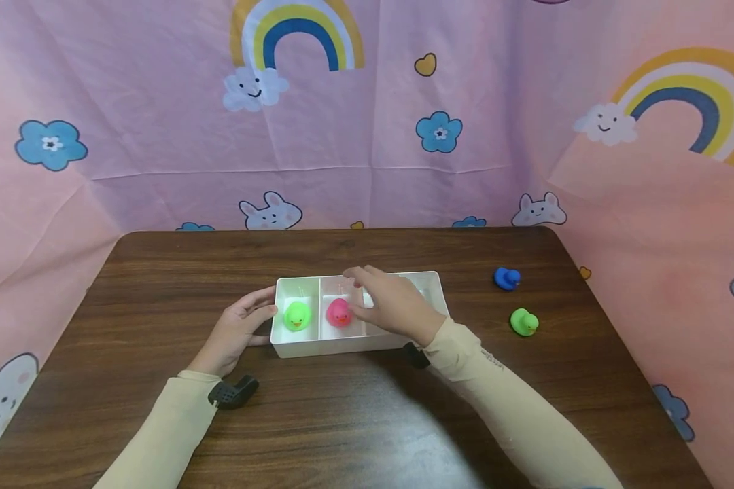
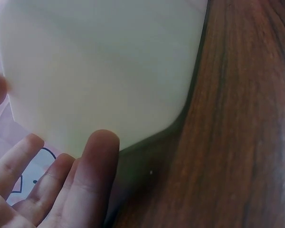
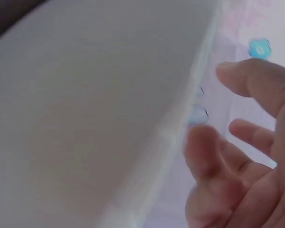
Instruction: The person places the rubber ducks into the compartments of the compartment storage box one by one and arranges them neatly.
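Note:
A white divided box (image 1: 330, 346) sits on the table. Its leftmost compartment contains a bright green rubber duck (image 1: 297, 316); a pink rubber duck (image 1: 339, 313) is in the neighbouring one. My left hand (image 1: 237, 329) touches the box's left end wall with its fingertips, which the left wrist view shows against the white surface (image 2: 99, 71). Over the middle of the box is my right hand (image 1: 397, 302), its thumb close beside the pink duck. Nothing shows between its loosely bent fingers in the right wrist view. Part of the right-hand compartments is hidden under that hand.
To the right of the box, a blue rubber duck (image 1: 506, 278) and another green rubber duck (image 1: 524, 322) stand on the dark wooden table (image 1: 342, 421). A patterned cloth (image 1: 177, 136) hangs behind the table and along its sides.

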### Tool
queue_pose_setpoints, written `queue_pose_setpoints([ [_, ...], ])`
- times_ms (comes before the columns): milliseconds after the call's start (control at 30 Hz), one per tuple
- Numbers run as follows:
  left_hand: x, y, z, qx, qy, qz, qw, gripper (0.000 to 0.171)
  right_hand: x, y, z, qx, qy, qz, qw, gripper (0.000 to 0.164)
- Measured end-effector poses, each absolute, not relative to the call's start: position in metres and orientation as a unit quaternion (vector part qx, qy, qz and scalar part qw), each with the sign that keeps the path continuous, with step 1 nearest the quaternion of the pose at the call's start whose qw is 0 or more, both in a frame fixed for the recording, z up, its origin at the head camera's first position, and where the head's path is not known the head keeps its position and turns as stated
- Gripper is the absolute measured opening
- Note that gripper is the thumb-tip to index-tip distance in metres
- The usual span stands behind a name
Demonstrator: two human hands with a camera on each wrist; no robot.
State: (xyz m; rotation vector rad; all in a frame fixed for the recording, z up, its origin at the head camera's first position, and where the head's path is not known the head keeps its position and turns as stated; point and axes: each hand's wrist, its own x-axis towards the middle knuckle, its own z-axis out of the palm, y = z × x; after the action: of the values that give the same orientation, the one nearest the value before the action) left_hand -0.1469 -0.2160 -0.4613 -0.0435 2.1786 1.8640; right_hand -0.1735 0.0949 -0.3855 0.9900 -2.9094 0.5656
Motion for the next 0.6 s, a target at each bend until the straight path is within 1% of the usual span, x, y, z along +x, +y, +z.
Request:
queue_pose_setpoints([
  [100, -0.146, -0.215, -0.461, -0.013, 0.751, 0.646, 0.136, 0.062, -0.171, 0.128, -0.37, 0.311, -0.927, 0.211, 0.021, 0.05],
  [267, -0.147, -0.215, -0.46, -0.011, 0.752, 0.645, 0.136, 0.061, -0.169, 0.197, -0.354, 0.262, -0.934, 0.243, -0.01, 0.047],
  [433, -0.147, -0.215, -0.46, -0.015, 0.752, 0.645, 0.139, 0.062, -0.164, 0.269, -0.353, 0.207, -0.952, 0.223, -0.025, 0.049],
  [600, -0.148, -0.215, -0.461, -0.02, 0.751, 0.645, 0.141, 0.062, -0.155, 0.329, -0.36, 0.177, -0.958, 0.217, -0.058, 0.049],
])
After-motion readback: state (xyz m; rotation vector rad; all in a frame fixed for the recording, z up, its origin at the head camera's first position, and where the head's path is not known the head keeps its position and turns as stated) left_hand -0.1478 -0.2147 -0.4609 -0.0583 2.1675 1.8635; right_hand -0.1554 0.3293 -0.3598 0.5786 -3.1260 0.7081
